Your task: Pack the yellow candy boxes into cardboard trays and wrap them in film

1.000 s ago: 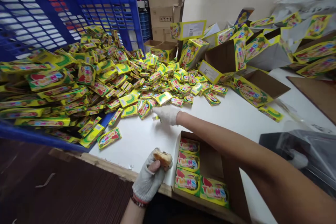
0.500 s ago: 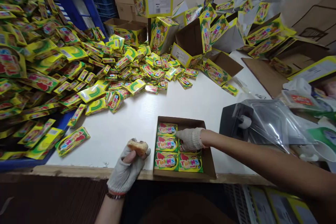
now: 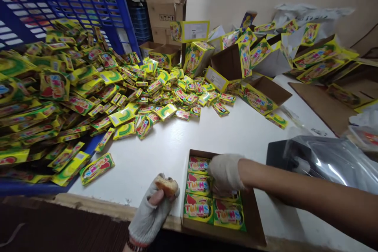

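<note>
A shallow brown cardboard tray [image 3: 256, 228] sits at the near edge of the white table [image 3: 165, 153] and holds several yellow-green "Twins" packets [image 3: 198, 208]. My right hand [image 3: 226, 173], in a white glove, rests inside the tray with its fingers bent down over a packet; whether it grips the packet I cannot see. My left hand [image 3: 152, 214], also gloved, is closed around a piece of browned bread [image 3: 167, 185], just left of the tray.
A blue plastic crate [image 3: 44, 8] lies tipped on the left, spilling a big heap of packets [image 3: 118, 94] across the table. Open printed cartons [image 3: 233, 63] and brown boxes stand at the back. A black object under clear plastic [image 3: 325, 161] is at right.
My right hand went from the loose packets into the tray and now sits a little lower in it. The view has swung back left. My left hand still holds the bread.
</note>
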A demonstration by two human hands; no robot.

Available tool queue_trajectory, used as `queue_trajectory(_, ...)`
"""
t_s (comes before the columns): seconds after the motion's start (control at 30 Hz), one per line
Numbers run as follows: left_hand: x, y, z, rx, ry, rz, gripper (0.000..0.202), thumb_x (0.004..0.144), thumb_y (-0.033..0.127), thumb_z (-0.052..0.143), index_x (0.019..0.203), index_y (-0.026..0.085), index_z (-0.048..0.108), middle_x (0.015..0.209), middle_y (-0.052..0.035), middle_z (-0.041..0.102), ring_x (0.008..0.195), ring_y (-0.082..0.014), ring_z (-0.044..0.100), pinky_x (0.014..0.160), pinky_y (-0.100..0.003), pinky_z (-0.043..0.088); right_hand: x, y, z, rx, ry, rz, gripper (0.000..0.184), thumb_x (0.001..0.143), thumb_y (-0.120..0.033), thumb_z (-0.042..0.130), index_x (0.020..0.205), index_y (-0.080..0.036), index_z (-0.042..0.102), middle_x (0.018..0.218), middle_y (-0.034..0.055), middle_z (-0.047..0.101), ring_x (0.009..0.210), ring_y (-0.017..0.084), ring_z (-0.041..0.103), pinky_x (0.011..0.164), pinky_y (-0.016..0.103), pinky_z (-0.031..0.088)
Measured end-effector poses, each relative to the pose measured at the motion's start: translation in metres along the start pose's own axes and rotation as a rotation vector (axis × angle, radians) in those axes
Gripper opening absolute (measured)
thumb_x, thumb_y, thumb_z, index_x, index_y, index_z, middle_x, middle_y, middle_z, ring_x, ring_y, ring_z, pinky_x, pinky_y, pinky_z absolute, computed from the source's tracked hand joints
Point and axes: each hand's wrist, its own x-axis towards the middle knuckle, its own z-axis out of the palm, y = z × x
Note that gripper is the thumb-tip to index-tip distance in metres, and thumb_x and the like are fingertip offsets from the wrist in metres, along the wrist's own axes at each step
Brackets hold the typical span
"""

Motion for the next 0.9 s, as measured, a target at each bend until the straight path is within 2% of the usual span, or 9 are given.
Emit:
queue_trajectory(0.1, 0.002, 0.0, 0.002, 0.006, -0.021, 0.035, 0.025, 0.062, 0.028, 0.087, 0.083, 0.022, 0.074, 0.074, -0.0002, 0.065, 0.069, -0.0105, 0.059, 0.066, -0.023, 0.05, 0.025, -0.004, -0.065, -0.293, 0.286, -0.018, 0.031, 0.09, -0.042, 0.05, 0.103, -0.021, 0.069, 0.099, 0.0097, 0.072, 0.094, 0.022, 0.067, 0.08, 0.031, 0.05)
queue_trajectory(0.17, 0.002, -0.001, 0.003, 0.015, -0.039, 0.057, 0.024, 0.062, 0.031, 0.087, 0.078, 0.021, 0.073, 0.071, -0.0002, 0.062, 0.067, -0.0105, 0.057, 0.065, -0.023, 0.049, 0.053, -0.001, -0.096, -0.389, 0.5, 0.117, 0.033, 0.091, -0.028, 0.049, 0.121, -0.019, 0.059, 0.118, 0.0146, 0.065, 0.107, 0.024, 0.063, 0.085, 0.033, 0.049)
queue_trajectory(0.23, 0.002, -0.001, 0.002, 0.017, -0.03, 0.065, 0.027, 0.06, 0.033, 0.088, 0.079, 0.02, 0.073, 0.072, -0.0009, 0.062, 0.068, -0.011, 0.057, 0.066, -0.023, 0.048, 0.083, 0.007, -0.111, -0.428, 0.554, 0.218, 0.045, 0.084, -0.016, 0.057, 0.129, -0.013, 0.051, 0.126, 0.0219, 0.058, 0.112, 0.029, 0.06, 0.085, 0.038, 0.049)
queue_trajectory(0.37, 0.001, -0.002, -0.002, -0.006, 0.003, 0.062, 0.032, 0.058, 0.034, 0.089, 0.082, 0.021, 0.072, 0.077, -0.0019, 0.064, 0.073, -0.0123, 0.059, 0.068, -0.025, 0.048, 0.116, 0.036, -0.099, -0.463, 0.516, 0.191, 0.038, 0.088, -0.008, 0.045, 0.125, -0.015, 0.053, 0.119, 0.019, 0.06, 0.108, 0.027, 0.062, 0.084, 0.039, 0.049)
queue_trajectory(0.43, 0.0, -0.002, -0.004, -0.012, 0.006, 0.056, 0.033, 0.057, 0.033, 0.089, 0.083, 0.021, 0.072, 0.078, -0.0018, 0.064, 0.074, -0.0128, 0.059, 0.07, -0.025, 0.049, 0.114, 0.055, -0.086, -0.474, 0.486, 0.118, 0.04, 0.09, -0.005, 0.038, 0.126, -0.017, 0.052, 0.121, 0.0175, 0.059, 0.109, 0.025, 0.061, 0.086, 0.037, 0.048)
queue_trajectory(0.6, 0.002, -0.002, -0.003, -0.006, 0.004, 0.028, 0.035, 0.057, 0.033, 0.09, 0.086, 0.021, 0.073, 0.08, -0.002, 0.066, 0.075, -0.0129, 0.061, 0.072, -0.025, 0.05, 0.089, 0.09, -0.071, -0.4, 0.418, 0.034, 0.044, 0.087, -0.005, 0.043, 0.127, -0.021, 0.053, 0.13, 0.0138, 0.055, 0.111, 0.024, 0.06, 0.091, 0.035, 0.045)
queue_trajectory(0.73, 0.004, 0.0, 0.002, 0.004, -0.025, 0.019, 0.027, 0.06, 0.029, 0.088, 0.082, 0.022, 0.074, 0.075, -0.0007, 0.066, 0.072, -0.0115, 0.061, 0.07, -0.023, 0.051, 0.095, 0.084, -0.073, -0.205, 0.502, 0.188, 0.042, 0.095, -0.024, 0.036, 0.136, -0.015, 0.041, 0.125, 0.0194, 0.058, 0.106, 0.027, 0.063, 0.083, 0.036, 0.048)
queue_trajectory(0.8, 0.003, 0.001, 0.003, 0.011, -0.002, 0.016, 0.029, 0.06, 0.027, 0.088, 0.085, 0.023, 0.074, 0.077, -0.0005, 0.067, 0.075, -0.0116, 0.062, 0.073, -0.024, 0.053, 0.108, 0.075, -0.074, -0.087, 0.534, 0.285, 0.052, 0.097, -0.04, 0.03, 0.14, -0.01, 0.033, 0.12, 0.022, 0.061, 0.103, 0.028, 0.064, 0.078, 0.036, 0.049)
queue_trajectory(0.9, 0.002, 0.001, 0.002, 0.017, 0.017, 0.017, 0.027, 0.06, 0.025, 0.088, 0.083, 0.022, 0.074, 0.078, 0.0, 0.068, 0.078, -0.012, 0.064, 0.076, -0.023, 0.054, 0.123, 0.065, -0.076, 0.039, 0.547, 0.342, 0.07, 0.089, -0.055, 0.043, 0.141, -0.01, 0.03, 0.125, 0.0215, 0.059, 0.107, 0.029, 0.062, 0.077, 0.034, 0.049)
